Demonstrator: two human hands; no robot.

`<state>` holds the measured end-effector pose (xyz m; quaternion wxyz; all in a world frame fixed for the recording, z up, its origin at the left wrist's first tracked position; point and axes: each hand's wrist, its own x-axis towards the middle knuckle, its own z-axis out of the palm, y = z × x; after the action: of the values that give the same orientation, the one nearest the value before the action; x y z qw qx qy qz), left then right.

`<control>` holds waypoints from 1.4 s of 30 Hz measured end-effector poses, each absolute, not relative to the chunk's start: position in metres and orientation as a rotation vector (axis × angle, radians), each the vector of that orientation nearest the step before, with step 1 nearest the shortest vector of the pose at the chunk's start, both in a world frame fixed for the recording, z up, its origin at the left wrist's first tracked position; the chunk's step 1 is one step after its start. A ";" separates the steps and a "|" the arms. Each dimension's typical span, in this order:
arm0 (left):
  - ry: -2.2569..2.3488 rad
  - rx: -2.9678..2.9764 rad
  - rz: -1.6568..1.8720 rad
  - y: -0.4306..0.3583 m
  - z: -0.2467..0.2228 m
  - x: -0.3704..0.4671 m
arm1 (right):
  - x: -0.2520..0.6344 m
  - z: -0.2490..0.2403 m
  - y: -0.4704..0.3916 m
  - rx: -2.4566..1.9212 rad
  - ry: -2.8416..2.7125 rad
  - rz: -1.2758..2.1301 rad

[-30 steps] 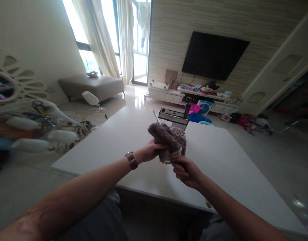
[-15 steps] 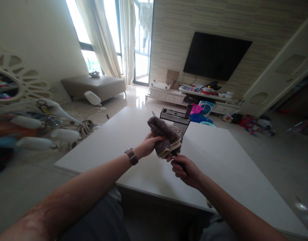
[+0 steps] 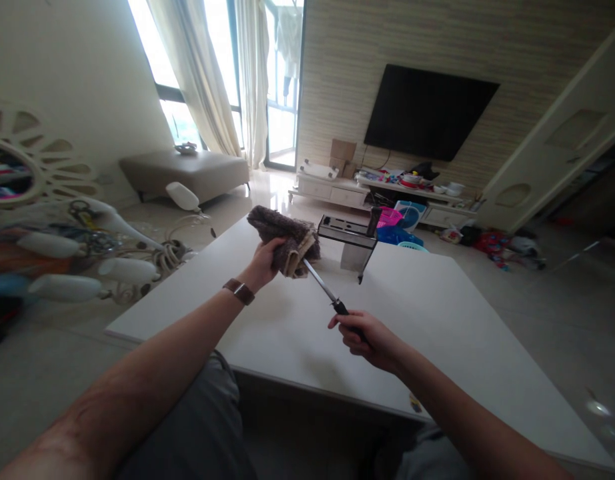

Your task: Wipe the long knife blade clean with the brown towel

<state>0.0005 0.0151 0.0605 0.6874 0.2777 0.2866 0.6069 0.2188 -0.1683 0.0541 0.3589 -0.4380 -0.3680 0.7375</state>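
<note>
My right hand (image 3: 363,337) grips the black handle of a knife (image 3: 323,287) whose thin metal blade points up and to the left. My left hand (image 3: 261,262), with a brown watch on its wrist, holds a brown fluffy cloth (image 3: 285,238) wrapped around the blade's tip. Both hands hover above the white table (image 3: 437,313). Just behind the cloth a black-topped knife block (image 3: 350,240) stands on the table with one dark handle sticking out of it.
A grey bench (image 3: 187,173) stands by the curtained windows at the left. A low white TV cabinet (image 3: 387,193) with clutter sits under the wall TV (image 3: 427,110). Cables and white bottles (image 3: 87,260) lie at the left; toys litter the floor at the right.
My left hand has slid the cloth up the blade from near the handle to the tip, baring most of the blade. My right hand has stayed about where it was.
</note>
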 end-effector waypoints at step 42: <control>0.491 0.714 1.128 -0.029 0.046 0.042 | 0.218 0.057 -0.165 -1.207 -1.035 1.611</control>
<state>0.0421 -0.0285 0.0458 0.7576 0.3276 0.2255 0.5176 0.2180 -0.1648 0.0574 0.4253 -0.4826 -0.4138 0.6442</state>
